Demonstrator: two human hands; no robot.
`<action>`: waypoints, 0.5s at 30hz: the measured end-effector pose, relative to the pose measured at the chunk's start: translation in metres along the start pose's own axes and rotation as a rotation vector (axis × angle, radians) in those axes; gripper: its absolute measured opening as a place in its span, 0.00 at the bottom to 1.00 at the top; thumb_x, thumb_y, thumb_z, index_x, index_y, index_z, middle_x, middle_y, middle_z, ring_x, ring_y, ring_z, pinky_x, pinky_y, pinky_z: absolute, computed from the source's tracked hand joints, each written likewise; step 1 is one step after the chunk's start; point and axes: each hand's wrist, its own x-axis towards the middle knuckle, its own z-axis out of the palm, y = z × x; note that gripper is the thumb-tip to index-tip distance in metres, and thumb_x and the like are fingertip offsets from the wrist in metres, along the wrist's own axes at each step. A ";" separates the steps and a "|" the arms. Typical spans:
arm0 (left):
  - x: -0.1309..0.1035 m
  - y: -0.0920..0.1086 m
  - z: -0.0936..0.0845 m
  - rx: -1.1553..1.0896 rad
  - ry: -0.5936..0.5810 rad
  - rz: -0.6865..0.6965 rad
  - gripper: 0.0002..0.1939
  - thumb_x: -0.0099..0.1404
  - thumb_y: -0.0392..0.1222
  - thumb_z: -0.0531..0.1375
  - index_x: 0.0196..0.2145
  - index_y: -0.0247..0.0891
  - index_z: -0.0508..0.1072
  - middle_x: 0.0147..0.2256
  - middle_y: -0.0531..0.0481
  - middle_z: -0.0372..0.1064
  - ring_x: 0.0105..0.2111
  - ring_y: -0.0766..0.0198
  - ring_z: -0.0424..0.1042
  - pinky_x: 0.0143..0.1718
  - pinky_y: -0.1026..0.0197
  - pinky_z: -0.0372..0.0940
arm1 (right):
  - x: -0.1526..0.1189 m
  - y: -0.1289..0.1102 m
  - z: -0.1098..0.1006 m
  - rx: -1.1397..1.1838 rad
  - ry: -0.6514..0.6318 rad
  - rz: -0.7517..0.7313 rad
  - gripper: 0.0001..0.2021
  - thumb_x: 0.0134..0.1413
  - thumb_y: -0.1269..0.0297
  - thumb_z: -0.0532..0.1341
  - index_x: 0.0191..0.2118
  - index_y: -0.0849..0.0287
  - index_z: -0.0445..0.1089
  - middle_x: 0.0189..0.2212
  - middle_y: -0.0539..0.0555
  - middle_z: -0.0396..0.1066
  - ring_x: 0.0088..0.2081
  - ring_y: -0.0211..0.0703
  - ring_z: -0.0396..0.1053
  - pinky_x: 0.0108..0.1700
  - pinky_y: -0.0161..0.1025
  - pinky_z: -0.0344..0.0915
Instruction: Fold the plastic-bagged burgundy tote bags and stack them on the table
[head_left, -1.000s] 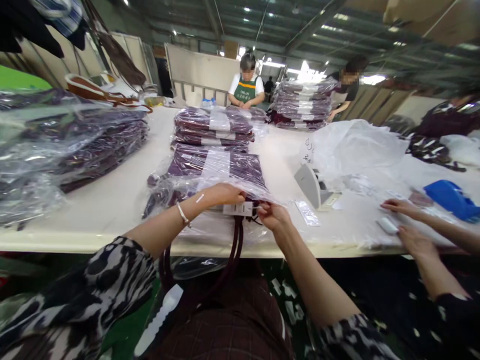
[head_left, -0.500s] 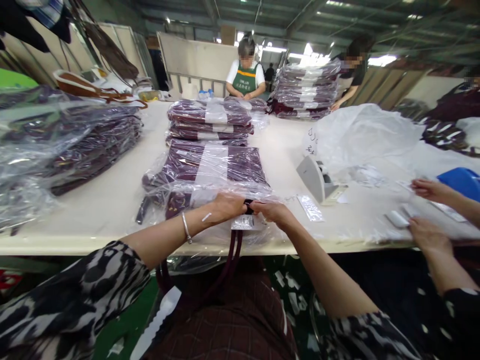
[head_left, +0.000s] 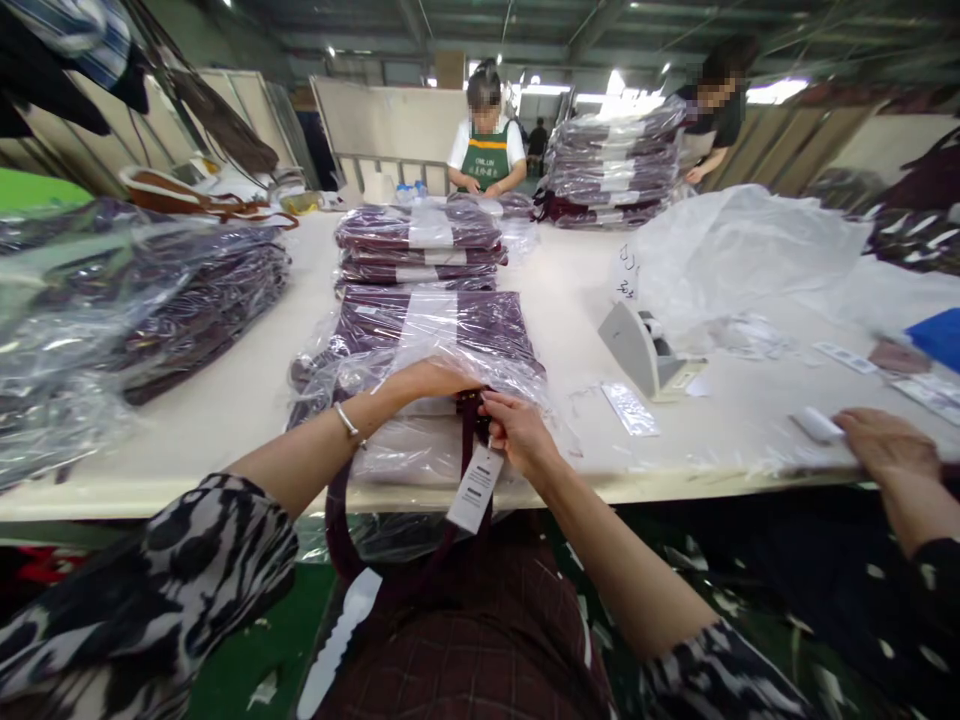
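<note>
Left hand (head_left: 427,382) flat on bagged maroon bag (head_left: 420,400) at surface (head_left: 225,400) near edge. Right hand (head_left: 517,432) pinches its strap (head_left: 471,420), tag (head_left: 475,488) dangling

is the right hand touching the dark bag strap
Touching. The head view shows the right hand with its fingers closed on the bag strap just above the hanging paper tag, with no gap between them.

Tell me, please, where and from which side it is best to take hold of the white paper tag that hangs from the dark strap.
Probably pinch the white tag at its free lower end, coming from below the table edge. It hangs flat and tilted off the dark strap, its top close to the right hand; the left hand sits farther up.
</note>
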 end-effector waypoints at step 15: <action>-0.010 0.009 -0.006 -0.375 0.289 -0.197 0.09 0.60 0.36 0.61 0.22 0.42 0.75 0.21 0.55 0.71 0.29 0.61 0.70 0.36 0.65 0.61 | -0.012 0.015 -0.006 -0.042 -0.089 0.003 0.27 0.41 0.62 0.67 0.52 0.58 0.74 0.18 0.40 0.60 0.18 0.31 0.54 0.17 0.30 0.44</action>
